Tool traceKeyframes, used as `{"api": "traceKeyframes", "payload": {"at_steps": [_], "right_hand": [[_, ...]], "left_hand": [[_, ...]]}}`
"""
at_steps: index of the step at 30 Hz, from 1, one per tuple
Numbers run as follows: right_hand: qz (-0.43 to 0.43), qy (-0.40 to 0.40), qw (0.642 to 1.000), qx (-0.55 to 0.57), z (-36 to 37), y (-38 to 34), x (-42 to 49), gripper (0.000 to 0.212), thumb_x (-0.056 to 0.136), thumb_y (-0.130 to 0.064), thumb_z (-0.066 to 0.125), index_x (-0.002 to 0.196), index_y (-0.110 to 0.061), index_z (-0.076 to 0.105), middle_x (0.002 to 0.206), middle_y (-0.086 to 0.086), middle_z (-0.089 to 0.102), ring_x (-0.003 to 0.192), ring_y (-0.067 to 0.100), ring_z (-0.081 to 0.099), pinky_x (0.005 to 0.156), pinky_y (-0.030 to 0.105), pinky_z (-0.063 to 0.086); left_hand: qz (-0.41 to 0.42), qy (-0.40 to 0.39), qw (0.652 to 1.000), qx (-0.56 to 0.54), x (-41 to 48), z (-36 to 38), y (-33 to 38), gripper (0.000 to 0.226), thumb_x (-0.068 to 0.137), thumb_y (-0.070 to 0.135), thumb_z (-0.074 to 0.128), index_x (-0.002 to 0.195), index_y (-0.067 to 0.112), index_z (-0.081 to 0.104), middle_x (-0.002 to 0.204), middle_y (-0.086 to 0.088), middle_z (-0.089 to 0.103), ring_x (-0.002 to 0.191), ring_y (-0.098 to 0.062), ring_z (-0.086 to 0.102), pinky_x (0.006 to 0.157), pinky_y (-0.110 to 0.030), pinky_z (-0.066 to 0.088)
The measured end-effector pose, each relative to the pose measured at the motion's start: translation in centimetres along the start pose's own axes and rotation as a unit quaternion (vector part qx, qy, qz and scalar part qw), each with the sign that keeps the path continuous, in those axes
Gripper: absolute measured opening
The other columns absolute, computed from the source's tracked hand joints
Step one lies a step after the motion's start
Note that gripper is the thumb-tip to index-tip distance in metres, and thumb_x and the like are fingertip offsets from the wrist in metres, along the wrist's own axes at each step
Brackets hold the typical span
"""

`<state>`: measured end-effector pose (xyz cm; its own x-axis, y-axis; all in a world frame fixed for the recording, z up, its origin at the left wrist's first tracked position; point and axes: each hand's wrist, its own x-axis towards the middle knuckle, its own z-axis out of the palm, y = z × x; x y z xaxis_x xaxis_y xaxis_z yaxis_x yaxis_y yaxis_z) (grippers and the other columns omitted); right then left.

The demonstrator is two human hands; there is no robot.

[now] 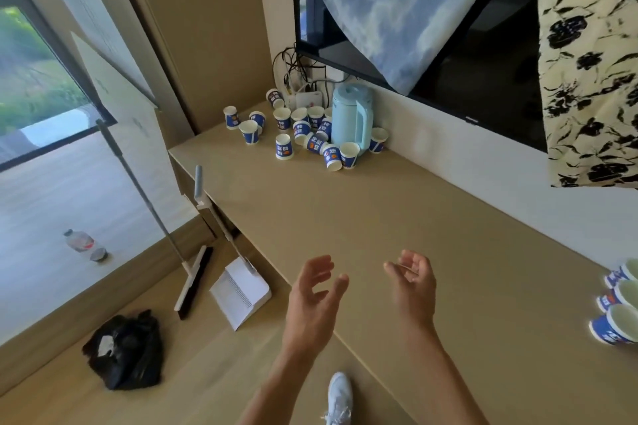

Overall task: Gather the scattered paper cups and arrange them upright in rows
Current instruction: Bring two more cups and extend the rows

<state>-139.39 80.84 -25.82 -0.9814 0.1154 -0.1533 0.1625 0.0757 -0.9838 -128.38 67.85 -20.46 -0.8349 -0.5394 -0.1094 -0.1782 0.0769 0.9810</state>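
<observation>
Smooth tan flat-topped bench (379, 210), blue-and-white tapered paper cups (284, 146) scattered at its far end, some upright, some tipped, around a pale blue plastic kettle (352, 117), left hand (316, 297) and right hand (412, 283) empty, fingers loosely spread.

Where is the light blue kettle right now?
In the head view, the light blue kettle stands at the far end of the counter, below the TV, with scattered paper cups crowding its left and front and one cup at its right.

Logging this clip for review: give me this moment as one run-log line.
left hand: open, empty | right hand: open, empty | scattered cups: by kettle, some tipped | three cups: counter right edge
</observation>
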Motion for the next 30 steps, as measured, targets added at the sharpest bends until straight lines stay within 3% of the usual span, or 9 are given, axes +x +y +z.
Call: {"api": "traceKeyframes", "payload": {"at_steps": [3,5,10,18,21,25,30], "right_hand": [[0.013,-0.008,1.000,0.009,3.5,-0.6,2.9,0.030,0.087,-0.009,0.074,0.112,-0.016,0.060,0.112,0.005,0.066,0.089,0.005,0.063,0.067,0.013,0.042],[0.016,-0.024,0.999,0.014,5.8,-1.4,4.8,0.029,0.087,-0.011,0.074,0.111,-0.017,0.060,0.110,0.003,0.065,0.089,-0.002,0.061,0.065,0.009,0.041],[0.021,-0.064,0.998,0.015,8.9,-2.6,7.8,0.028,0.088,-0.016,0.075,0.112,-0.017,0.062,0.106,-0.006,0.066,0.093,0.003,0.063,0.071,0.020,0.045],[0.077,-0.021,0.997,0.007,12.1,0.3,10.9,0.026,0.088,-0.011,0.074,0.111,-0.016,0.062,0.103,-0.005,0.067,0.090,0.009,0.066,0.073,0.023,0.047],[0.095,0.016,0.995,-0.004,13.5,0.1,11.9,0.026,0.088,-0.010,0.074,0.110,-0.016,0.063,0.100,-0.002,0.067,0.087,0.008,0.065,0.072,0.022,0.046],[0.098,0.044,0.994,-0.020,16.0,-0.5,13.1,0.023,0.088,-0.009,0.074,0.104,-0.021,0.063,0.101,0.002,0.067,0.090,0.014,0.065,0.072,0.023,0.046],[0.112,0.053,0.991,-0.042,20.0,-0.5,13.4,0.026,0.089,-0.005,0.073,0.106,-0.020,0.061,0.103,0.004,0.067,0.088,0.011,0.066,0.074,0.018,0.047]], "left_hand": [[0.001,-0.009,0.999,0.032,4.0,-1.1,0.7,0.029,0.092,0.033,0.071,0.119,0.033,0.060,0.119,0.016,0.066,0.108,0.007,0.061,0.085,-0.021,0.054],[0.003,-0.004,0.999,0.045,7.1,-1.8,1.0,0.029,0.091,0.033,0.071,0.118,0.033,0.060,0.119,0.016,0.066,0.107,0.007,0.061,0.082,-0.020,0.053],[-0.008,-0.007,0.998,0.055,13.6,-2.7,1.4,0.033,0.090,0.034,0.072,0.121,0.030,0.061,0.119,0.016,0.067,0.104,0.008,0.062,0.074,-0.009,0.050],[-0.056,-0.043,0.996,0.062,26.0,-4.5,-0.2,0.031,0.093,0.023,0.070,0.122,0.021,0.062,0.118,0.000,0.069,0.110,-0.014,0.066,0.090,-0.034,0.055],[-0.069,-0.059,0.992,0.084,32.1,-5.3,-0.5,0.035,0.093,0.023,0.070,0.126,0.017,0.060,0.119,-0.004,0.068,0.108,-0.016,0.065,0.090,-0.033,0.055],[-0.062,-0.085,0.979,0.174,41.8,-6.2,-1.8,0.045,0.091,0.031,0.072,0.130,0.014,0.057,0.124,-0.006,0.065,0.114,-0.023,0.062,0.097,-0.044,0.053],[0.007,-0.113,0.929,0.352,52.9,-6.5,-4.5,0.053,0.086,0.025,0.075,0.129,0.005,0.052,0.132,-0.018,0.056,0.122,-0.037,0.049,0.103,-0.040,0.037]]}}
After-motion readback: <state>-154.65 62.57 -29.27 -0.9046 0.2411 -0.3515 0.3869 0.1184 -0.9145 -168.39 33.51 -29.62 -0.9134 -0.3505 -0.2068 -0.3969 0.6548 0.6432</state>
